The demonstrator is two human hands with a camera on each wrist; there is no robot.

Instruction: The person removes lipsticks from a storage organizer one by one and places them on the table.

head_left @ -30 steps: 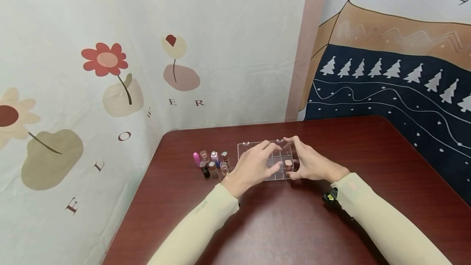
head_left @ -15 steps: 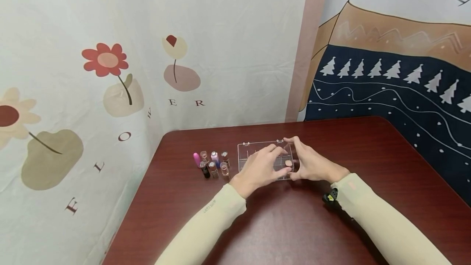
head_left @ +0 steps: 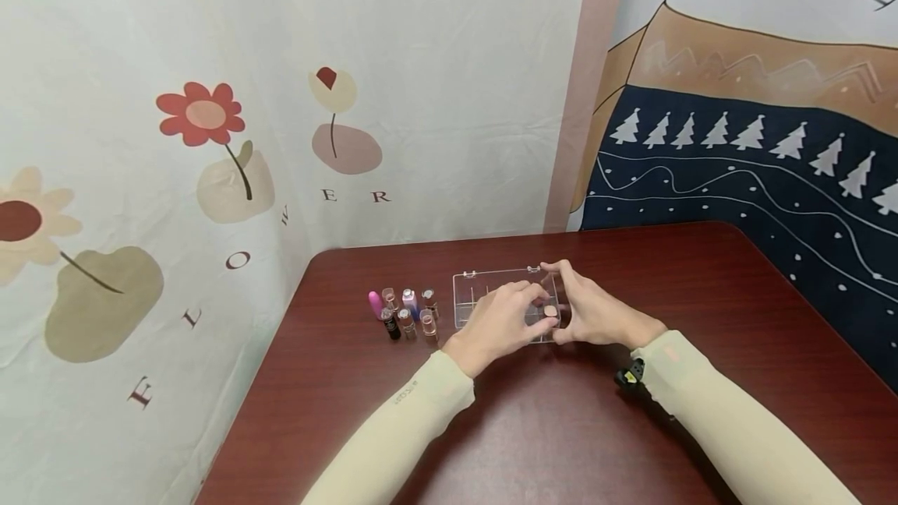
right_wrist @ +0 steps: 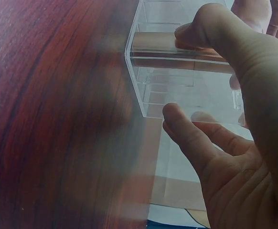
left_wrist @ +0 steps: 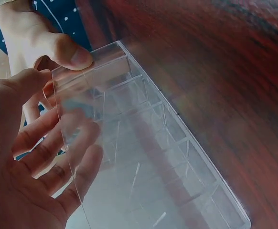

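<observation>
A clear plastic box with dividers sits on the table. A copper-coloured lipstick tube stands in its right-end compartment; its side shows through the plastic in the right wrist view. My left hand reaches over the box, thumb and forefinger pinching the tube near its top; part of this contact is hidden. Its other fingers hang loosely curved, seen through the clear wall. My right hand grips the box's right end, thumb on one side and fingers on the opposite side.
Left of the box stands a close group of several lipsticks and small cosmetic tubes, among them a pink tube and a black tube. The reddish-brown table meets patterned cloth hangings behind.
My left hand has moved right over the box, and its thumb and forefinger have closed in from beside the tube onto it. The right hand and the box have stayed put.
</observation>
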